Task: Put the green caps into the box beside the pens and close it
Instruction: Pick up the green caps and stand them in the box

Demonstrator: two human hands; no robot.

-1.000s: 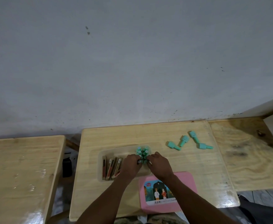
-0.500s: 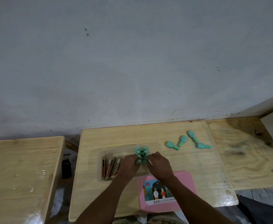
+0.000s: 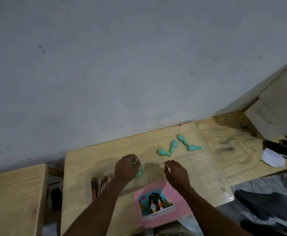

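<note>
Grey wall backs the wooden desk (image 3: 199,169), and everything I need sits in its near half. Toward the desk's left edge the pens (image 3: 100,185) lie in the clear box (image 3: 144,178). Just right of them my left hand (image 3: 125,167) curls its fingers over the packed caps (image 3: 138,172), steadying the bunch inside. My right hand (image 3: 175,174) hovers past the box's right wall, fingers loosely bent, holding nothing. The pink lid (image 3: 182,200) lies flat at the near edge below it. The loose caps (image 3: 173,145), four of them, lie scattered toward the far right corner, well apart from the box. I judge the right hand should fetch them one or two at a time while the left braces the bunch against tipping. The way across is bare wood, but they could roll off the right edge.
</note>
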